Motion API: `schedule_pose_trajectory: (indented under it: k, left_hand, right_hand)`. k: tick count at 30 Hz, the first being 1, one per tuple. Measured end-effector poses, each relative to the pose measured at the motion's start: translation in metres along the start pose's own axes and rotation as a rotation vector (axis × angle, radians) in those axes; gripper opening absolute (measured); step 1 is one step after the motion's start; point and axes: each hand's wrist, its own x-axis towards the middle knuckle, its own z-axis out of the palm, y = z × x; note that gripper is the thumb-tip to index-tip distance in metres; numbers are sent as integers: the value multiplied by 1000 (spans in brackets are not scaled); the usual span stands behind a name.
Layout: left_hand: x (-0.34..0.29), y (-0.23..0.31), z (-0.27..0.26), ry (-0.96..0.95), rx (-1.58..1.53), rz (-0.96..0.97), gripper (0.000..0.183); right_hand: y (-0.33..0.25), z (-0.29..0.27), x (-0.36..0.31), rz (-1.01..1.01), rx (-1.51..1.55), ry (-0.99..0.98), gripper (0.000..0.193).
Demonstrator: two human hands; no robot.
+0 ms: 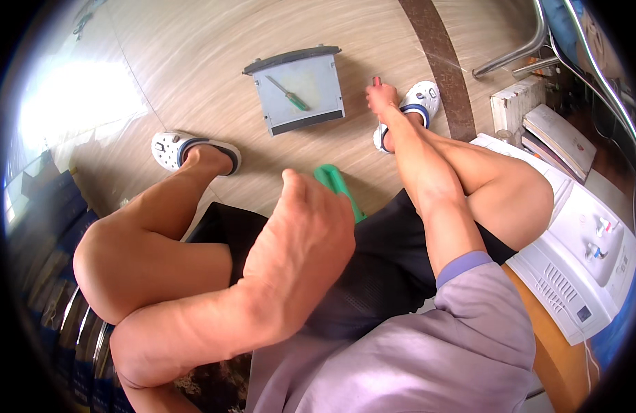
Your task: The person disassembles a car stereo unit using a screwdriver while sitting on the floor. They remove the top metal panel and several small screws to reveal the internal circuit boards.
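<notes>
In front of me on the floor lies a grey metal box [318, 89] with a dark curved panel along its far edge. A screwdriver with a green translucent handle [296, 102] rests on its top. My right hand [382, 102] is closed beside my right shoe, right of the box. It grips a red-handled screwdriver [378, 81], whose thin shaft shows below the hand. Raised close to the camera, my left hand [307, 227] is curled, its fingertips hidden. A green loop-shaped piece [335, 184] shows just past its fingers; whether the hand holds it cannot be made out.
White clogs [170, 150] are on my feet, either side of the box. To the right are a white water dispenser [579, 251], papers [562, 138], a white carton [516, 104] and a metal chair leg [514, 54]. Dark blue stacked items [56, 227] line the left.
</notes>
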Motion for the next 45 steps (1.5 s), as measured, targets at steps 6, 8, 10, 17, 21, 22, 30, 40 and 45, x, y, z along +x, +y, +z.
schedule_pose_trajectory:
  k: [6,8,10,17,21,22,30,40,45]
  left_hand:
    - [-1,3,-26,-52,-31,-53,26]
    - [11,15,-35,19,14,3,26]
    - [28,31,-35,-13,32,131,26]
    - [60,70,-18,-217,150,475,27]
    - [54,73,-13,-258,187,472,28]
    - [55,76,-11,-279,194,462,28]
    - [59,83,-10,-398,183,318,25]
    - [41,74,-5,-536,24,308,34]
    - [37,77,-9,-551,64,320,36]
  right_hand:
    - [-47,-61,15,41,306,-65,21]
    - [-78,-82,13,-21,389,-58,26]
    - [-117,-87,-11,-123,419,-86,28]
    - [-174,-53,-98,-630,-201,-222,24]
    - [-120,32,-127,-1041,-575,-229,35]
    - [-108,44,-129,-1032,-645,-282,37]
    - [-63,91,-132,-900,-822,-194,31]
    - [1,74,-149,-1123,-1284,-645,31]
    - [43,67,-127,-940,-1303,-476,24]
